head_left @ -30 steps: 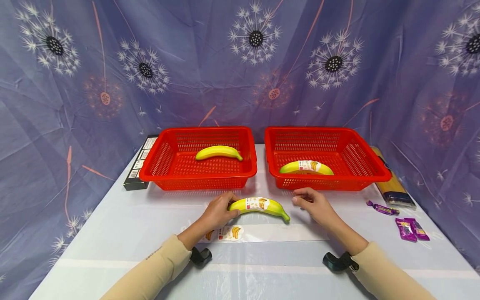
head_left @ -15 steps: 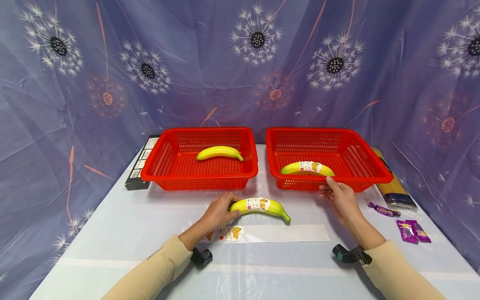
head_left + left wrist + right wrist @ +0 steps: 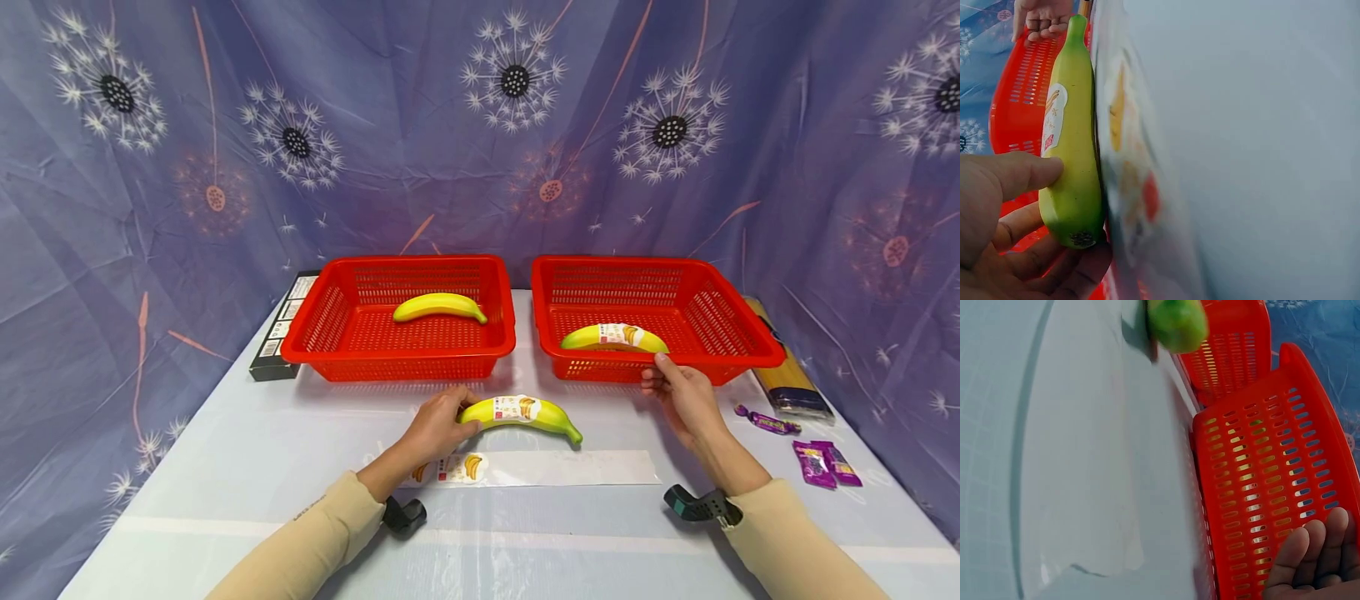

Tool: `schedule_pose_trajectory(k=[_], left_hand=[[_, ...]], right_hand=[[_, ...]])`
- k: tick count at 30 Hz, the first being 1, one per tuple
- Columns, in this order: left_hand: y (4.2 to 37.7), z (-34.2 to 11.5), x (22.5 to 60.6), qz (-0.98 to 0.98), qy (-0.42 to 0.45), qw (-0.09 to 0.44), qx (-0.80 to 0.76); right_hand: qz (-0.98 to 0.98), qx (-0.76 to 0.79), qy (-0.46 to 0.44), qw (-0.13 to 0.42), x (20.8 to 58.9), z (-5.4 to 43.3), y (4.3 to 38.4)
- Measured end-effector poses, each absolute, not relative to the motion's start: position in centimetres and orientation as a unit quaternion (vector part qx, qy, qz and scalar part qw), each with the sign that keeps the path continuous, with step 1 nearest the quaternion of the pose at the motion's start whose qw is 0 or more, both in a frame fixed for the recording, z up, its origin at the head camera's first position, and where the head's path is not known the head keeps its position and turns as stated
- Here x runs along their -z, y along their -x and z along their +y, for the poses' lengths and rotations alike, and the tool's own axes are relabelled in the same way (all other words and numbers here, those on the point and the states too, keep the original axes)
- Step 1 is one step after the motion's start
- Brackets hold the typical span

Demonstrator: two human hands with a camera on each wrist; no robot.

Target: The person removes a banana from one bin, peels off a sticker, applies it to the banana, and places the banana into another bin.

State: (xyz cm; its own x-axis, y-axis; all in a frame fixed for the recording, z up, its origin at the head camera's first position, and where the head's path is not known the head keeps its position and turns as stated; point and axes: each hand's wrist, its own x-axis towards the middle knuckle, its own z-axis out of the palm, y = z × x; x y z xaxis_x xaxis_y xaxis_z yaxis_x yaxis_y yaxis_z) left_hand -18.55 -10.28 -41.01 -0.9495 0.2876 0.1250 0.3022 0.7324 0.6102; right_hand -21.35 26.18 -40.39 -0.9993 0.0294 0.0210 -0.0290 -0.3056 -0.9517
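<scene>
So the left hand [image 3: 438,423] has a banana [image 3: 549,417] pinched at its blunt end, thumb on top, fingers curled below, the whole thing lying on the desk [image 3: 525,567] ahead of the sticker strip [image 3: 570,468]. The right hand [image 3: 684,398] grips the front rim of the right basket [image 3: 727,362], thumb up on the edge, fingers bent against the slotted wall.

Room-wise, the gap between that and the left basket [image 3: 405,355] is narrow, and the banana's stem end points at a stretch of white surface between the hands. Far ends are tighter: black box [image 3: 272,350] beside one basket, yellow pack [image 3: 797,385] beside the other, curtain [image 3: 390,167] close behind. There's loads of desk on the near side.

Labels: the gripped banana and the right-basket banana [image 3: 651,342] each wear a white sticker with a banana picture, a red square and print too tiny to read. The left-basket banana [image 3: 438,306] shows plain yellow. Lettering on the purple candies [image 3: 814,463] is too small for me too.
</scene>
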Motion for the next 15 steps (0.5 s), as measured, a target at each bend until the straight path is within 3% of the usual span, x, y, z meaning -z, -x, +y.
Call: schedule_pose_trajectory(k=[15], left_hand=[[20.1, -5.1, 34.3, -0.884, 0.21, 0.033, 0.416]], right_hand=[[-0.584, -0.811, 0.005, 0.021, 40.3, 26.0, 21.3]])
